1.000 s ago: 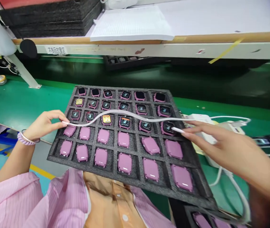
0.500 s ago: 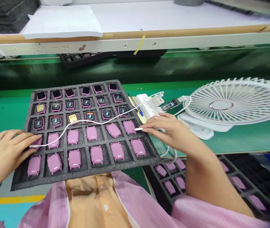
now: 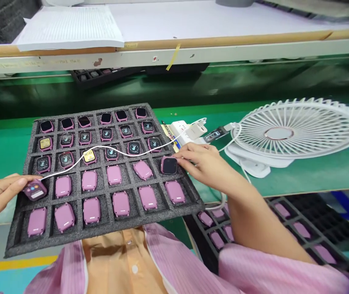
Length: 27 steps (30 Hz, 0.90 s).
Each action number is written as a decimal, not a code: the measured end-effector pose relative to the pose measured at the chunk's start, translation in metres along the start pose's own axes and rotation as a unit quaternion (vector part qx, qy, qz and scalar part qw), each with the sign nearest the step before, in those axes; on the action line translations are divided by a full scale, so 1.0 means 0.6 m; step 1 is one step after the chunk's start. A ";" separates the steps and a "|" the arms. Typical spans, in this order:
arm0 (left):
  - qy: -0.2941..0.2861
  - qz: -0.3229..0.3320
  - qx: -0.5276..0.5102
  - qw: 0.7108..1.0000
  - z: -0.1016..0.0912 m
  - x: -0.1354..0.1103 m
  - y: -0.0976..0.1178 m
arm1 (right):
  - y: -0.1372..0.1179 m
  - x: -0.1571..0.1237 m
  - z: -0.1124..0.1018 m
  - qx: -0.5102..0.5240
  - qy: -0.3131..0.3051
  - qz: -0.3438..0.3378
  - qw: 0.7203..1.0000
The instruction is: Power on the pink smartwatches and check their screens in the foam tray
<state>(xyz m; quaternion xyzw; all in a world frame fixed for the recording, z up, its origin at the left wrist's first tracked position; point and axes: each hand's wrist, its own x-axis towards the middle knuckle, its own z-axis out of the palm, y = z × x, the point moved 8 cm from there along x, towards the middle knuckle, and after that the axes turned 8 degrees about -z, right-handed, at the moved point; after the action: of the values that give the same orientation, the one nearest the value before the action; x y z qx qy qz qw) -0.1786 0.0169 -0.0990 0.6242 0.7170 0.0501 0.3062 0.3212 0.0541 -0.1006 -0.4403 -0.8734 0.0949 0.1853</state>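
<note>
A grey foam tray [image 3: 104, 227] holds rows of purple smartwatch bodies, several face up and several face down. At its left edge my left hand [image 3: 3, 197] pinches a smartwatch [image 3: 35, 190] whose face shows coloured dots and a white patch. A white charging cable [image 3: 131, 154] runs from this watch across the tray towards a power strip. At the tray's right side, my right hand [image 3: 203, 165] pinches another smartwatch [image 3: 168, 165] by its edge; its dark face is up. Whether the right fingers also hold a cable end is hidden.
Behind my right hand are a white power strip [image 3: 179, 128] with adapters and a small USB meter [image 3: 217, 134]. A white fan [image 3: 294, 130] stands right. More trays of watches [image 3: 301, 229] lie lower right. A shelf [image 3: 223, 51] with papers [image 3: 70, 28] crosses the back.
Both held watches have turned from back side up to face up. The white plug that showed in my right fingers is no longer visible. The tray appears slightly further left.
</note>
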 end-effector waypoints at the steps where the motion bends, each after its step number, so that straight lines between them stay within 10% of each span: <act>1: 0.000 -0.001 -0.005 1.000 0.001 0.004 -0.007 | 0.004 0.002 0.004 -0.025 -0.008 0.006 1.000; 18: -0.004 0.001 0.009 1.000 0.005 0.040 -0.041 | -0.006 0.011 0.017 -0.096 -0.007 -0.038 0.995; 27: -0.003 -0.019 0.020 1.000 0.005 0.032 -0.003 | -0.054 0.017 -0.025 -0.138 0.081 -0.022 0.987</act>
<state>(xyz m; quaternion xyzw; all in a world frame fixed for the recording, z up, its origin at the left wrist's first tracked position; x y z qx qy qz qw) -0.1794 0.0334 -0.1097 0.6165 0.7288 0.0282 0.2967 0.2982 0.0432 -0.0738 -0.4481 -0.8698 -0.0670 0.1953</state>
